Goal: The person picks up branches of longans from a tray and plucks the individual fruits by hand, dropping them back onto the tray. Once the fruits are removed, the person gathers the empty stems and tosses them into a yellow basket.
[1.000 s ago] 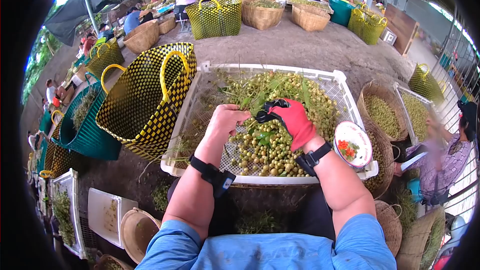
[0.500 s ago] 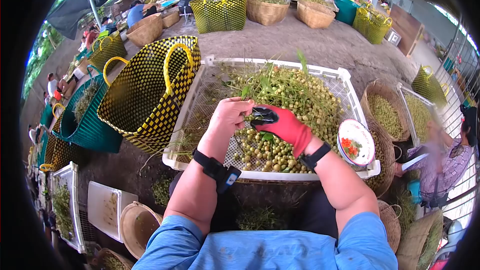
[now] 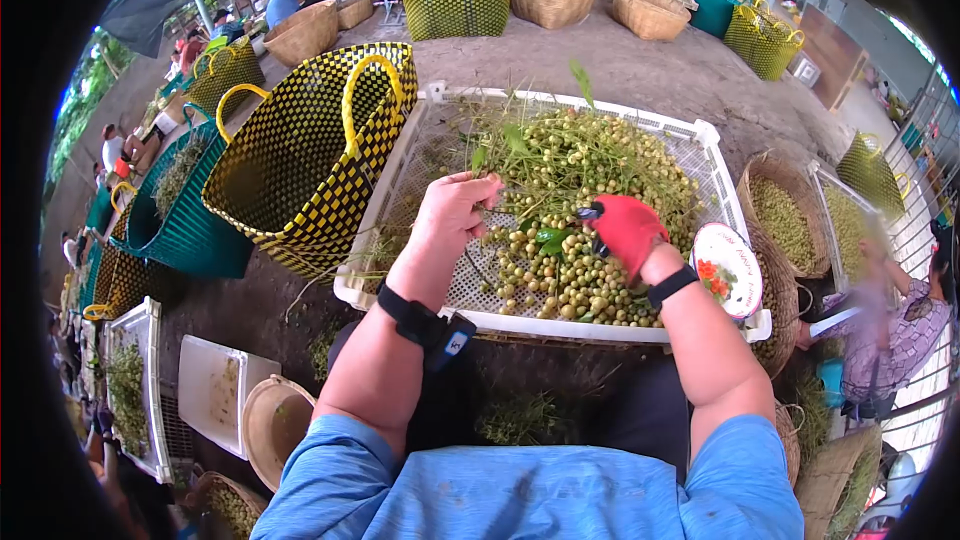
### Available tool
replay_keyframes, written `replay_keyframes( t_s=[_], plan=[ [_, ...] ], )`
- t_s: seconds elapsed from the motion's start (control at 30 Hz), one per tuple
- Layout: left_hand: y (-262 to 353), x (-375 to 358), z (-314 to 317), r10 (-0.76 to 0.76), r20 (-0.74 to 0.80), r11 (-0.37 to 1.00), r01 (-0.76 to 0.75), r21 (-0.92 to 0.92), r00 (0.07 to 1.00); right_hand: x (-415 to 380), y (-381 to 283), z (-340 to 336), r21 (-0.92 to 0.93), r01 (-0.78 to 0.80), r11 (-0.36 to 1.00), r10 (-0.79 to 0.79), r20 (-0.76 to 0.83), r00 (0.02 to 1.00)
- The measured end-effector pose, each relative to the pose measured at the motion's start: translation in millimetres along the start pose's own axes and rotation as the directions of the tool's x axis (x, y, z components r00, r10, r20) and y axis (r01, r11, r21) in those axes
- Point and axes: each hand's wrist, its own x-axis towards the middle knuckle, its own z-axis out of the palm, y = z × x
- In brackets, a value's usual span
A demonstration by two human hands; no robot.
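Observation:
A white slotted crate (image 3: pixel 690 145) lies in front of me, heaped with small yellow-green fruit (image 3: pixel 560 270) and leafy stems (image 3: pixel 545 155). My left hand (image 3: pixel 455 215), bare, pinches thin stems over the crate's left half. My right hand (image 3: pixel 625 230), in a red glove, grips small black-handled scissors (image 3: pixel 590 212) just above the fruit. The two hands are a short way apart. A black band sits on each wrist.
A yellow-and-black woven bag (image 3: pixel 300 155) stands against the crate's left side, a green one (image 3: pixel 180 220) beyond it. A small bowl (image 3: pixel 727 270) rests on the crate's right corner. Wicker baskets of fruit (image 3: pixel 785 225) and a person (image 3: pixel 890 330) are at the right. More people and baskets are at the back.
My hands have separated: the gloved right hand moved right with the scissors, the left hand stayed with the stems. The view has tilted down a little.

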Motion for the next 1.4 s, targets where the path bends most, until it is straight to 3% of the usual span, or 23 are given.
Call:
replay_keyframes(
  t_s=[0.1,0.13,0.2,0.27,0.3,0.33,0.37,0.4,0.47,0.5,0.53,0.57,0.6,0.63,0.77,0.83,1.0,1.07,1.1,1.17,1.23,1.33,1.4],
  plan=[
    [2,-25,-5,-0.125,0.212,0.987,0.101,0.122,0.969,-7,32,10,0.192,0.058,0.980,-0.005,-0.267,0.964],
    [-2,-35,-1,-0.185,0.228,0.966,0.133,0.223,0.956,-8,38,9,0.193,0.061,0.979,-0.009,-0.261,0.965],
    [-17,-49,3,-0.236,0.388,0.852,-0.002,0.524,0.891,-9,45,10,0.123,0.214,0.969,-0.149,-0.401,0.904],
    [-52,-47,5,-0.432,0.519,0.631,-0.164,0.758,0.738,-17,45,3,0.255,0.141,0.957,-0.065,-0.284,0.957],
    [-57,-55,10,-0.433,0.514,0.631,-0.159,0.759,0.740,-22,47,2,0.191,0.250,0.949,-0.170,-0.359,0.918],
    [-60,-63,16,-0.529,0.536,0.494,-0.275,0.825,0.657,-25,49,2,0.117,0.352,0.929,-0.273,-0.426,0.862],
    [-61,-67,18,-0.627,0.528,0.350,-0.399,0.848,0.573,-19,53,7,0.090,0.296,0.951,-0.236,-0.406,0.883],
    [-66,-63,14,-0.626,0.527,0.350,-0.396,0.849,0.575,-18,51,7,0.091,0.299,0.950,-0.239,-0.405,0.883],
    [-79,-49,2,-0.221,0.696,0.476,-0.548,0.688,0.683,-18,43,8,0.085,0.198,0.977,-0.147,-0.409,0.901],
    [-60,-39,6,-0.231,0.650,0.425,-0.526,0.737,0.724,-17,41,8,0.085,0.197,0.977,-0.146,-0.409,0.901],
    [-68,-17,0,-0.166,0.538,0.317,-0.472,0.823,0.827,-18,38,8,0.062,0.215,0.975,-0.169,-0.428,0.888],
    [-71,0,-10,0.055,0.506,0.164,-0.508,0.846,0.861,-19,36,8,0.038,0.231,0.972,-0.191,-0.445,0.875],
    [-65,5,-14,0.340,0.474,0.042,-0.517,0.855,0.812,-20,33,8,0.039,0.228,0.973,-0.187,-0.445,0.875],
    [-61,17,-17,0.339,0.326,-0.038,-0.334,0.942,0.882,-21,28,8,0.037,0.238,0.971,-0.196,-0.451,0.871],
    [-76,42,-30,0.319,0.284,-0.133,-0.254,0.958,0.904,-15,20,11,0.045,0.324,0.945,-0.261,-0.491,0.831],
    [-98,50,-38,0.348,0.250,-0.279,-0.155,0.948,0.903,-15,16,11,0.057,0.333,0.941,-0.267,-0.479,0.836],
    [-81,65,-35,0.227,0.217,-0.313,-0.140,0.939,0.949,-17,6,5,0.105,0.423,0.900,-0.336,-0.449,0.828],
    [-66,57,-25,0.222,0.363,-0.234,-0.312,0.921,0.905,-14,2,7,0.153,0.462,0.874,-0.355,-0.449,0.820],
    [-63,52,-19,0.334,0.438,-0.308,-0.342,0.888,0.834,-13,-2,9,0.340,0.479,0.809,-0.333,-0.405,0.851],
    [-50,39,-4,0.421,0.511,-0.282,-0.427,0.859,0.749,-11,-14,12,0.622,0.468,0.628,-0.328,-0.334,0.884],
    [-41,32,9,0.590,0.595,-0.293,-0.542,0.787,0.545,-8,-28,16,0.622,0.482,0.616,-0.343,-0.339,0.876],
    [-33,26,23,0.607,0.600,-0.291,-0.556,0.778,0.522,2,-40,30,0.605,0.545,0.580,-0.364,-0.406,0.838],
    [-32,27,23,0.623,0.614,-0.321,-0.557,0.766,0.485,14,-37,43,0.589,0.374,0.716,-0.273,-0.257,0.927]
  ],
)
